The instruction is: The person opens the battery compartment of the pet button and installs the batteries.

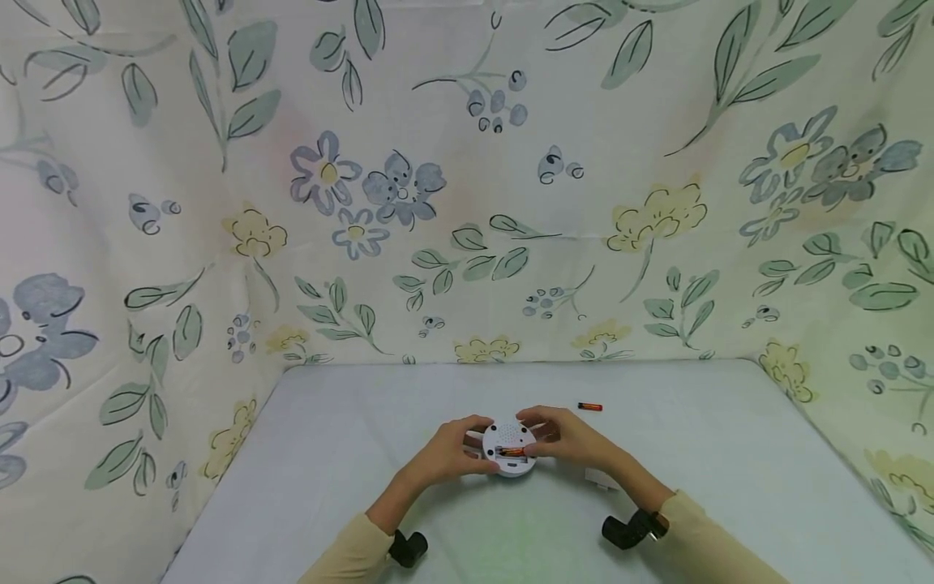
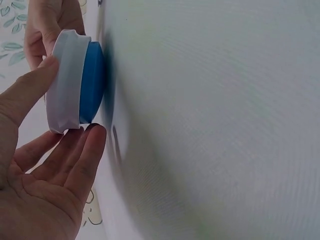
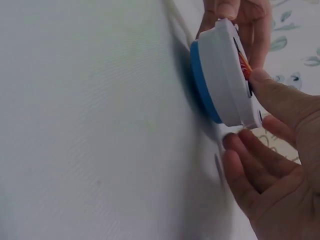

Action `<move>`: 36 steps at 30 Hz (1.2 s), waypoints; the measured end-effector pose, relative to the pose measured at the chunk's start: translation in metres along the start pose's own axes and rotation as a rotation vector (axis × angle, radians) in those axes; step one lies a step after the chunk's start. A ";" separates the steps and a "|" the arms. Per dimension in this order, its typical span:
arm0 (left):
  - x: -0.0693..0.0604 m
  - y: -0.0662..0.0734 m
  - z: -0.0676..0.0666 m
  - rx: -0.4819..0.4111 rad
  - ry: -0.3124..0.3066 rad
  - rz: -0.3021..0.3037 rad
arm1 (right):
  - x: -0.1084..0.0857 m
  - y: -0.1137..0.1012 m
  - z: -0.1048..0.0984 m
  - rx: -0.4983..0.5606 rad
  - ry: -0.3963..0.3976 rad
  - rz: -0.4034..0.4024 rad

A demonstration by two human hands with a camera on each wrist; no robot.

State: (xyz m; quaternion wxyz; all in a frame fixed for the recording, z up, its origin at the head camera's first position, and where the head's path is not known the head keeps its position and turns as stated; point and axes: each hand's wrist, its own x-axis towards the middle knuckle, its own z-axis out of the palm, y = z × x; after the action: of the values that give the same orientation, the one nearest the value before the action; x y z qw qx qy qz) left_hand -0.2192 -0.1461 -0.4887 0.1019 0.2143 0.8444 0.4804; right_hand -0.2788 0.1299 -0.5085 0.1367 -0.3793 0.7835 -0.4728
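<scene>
head view: left hand [image 1: 456, 448] and right hand [image 1: 565, 435] hold a white device [image 1: 507, 435], right thumb [image 1: 541, 448] against its battery [image 1: 514, 452].

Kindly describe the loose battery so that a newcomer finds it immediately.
On the white table, look just beyond the right hand. There lies a small red battery with a black end. No hand touches it, unlike the second battery at the round white device.

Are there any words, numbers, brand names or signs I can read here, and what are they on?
None that I can read.
Round white device: any print is too small to read.
Battery inside it: too small and blurred.
Loose battery: also too small.
Flowery cloth: just flowers, leaves and berries, no letters.
</scene>
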 end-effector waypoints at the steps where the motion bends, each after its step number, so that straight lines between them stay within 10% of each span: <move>1: 0.000 0.000 0.000 0.001 0.000 0.001 | 0.001 0.000 0.000 0.008 -0.006 0.017; 23: 0.006 0.001 -0.001 0.019 -0.020 0.006 | 0.011 -0.013 0.005 0.085 0.049 0.166; 36: 0.002 -0.001 -0.006 -0.007 -0.032 -0.022 | 0.002 -0.006 0.003 0.032 0.011 0.014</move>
State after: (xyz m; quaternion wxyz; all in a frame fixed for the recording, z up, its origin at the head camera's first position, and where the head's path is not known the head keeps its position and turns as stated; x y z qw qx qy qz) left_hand -0.2239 -0.1501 -0.4868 0.1213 0.2121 0.8432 0.4789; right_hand -0.2762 0.1248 -0.5046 0.1418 -0.3692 0.7790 -0.4865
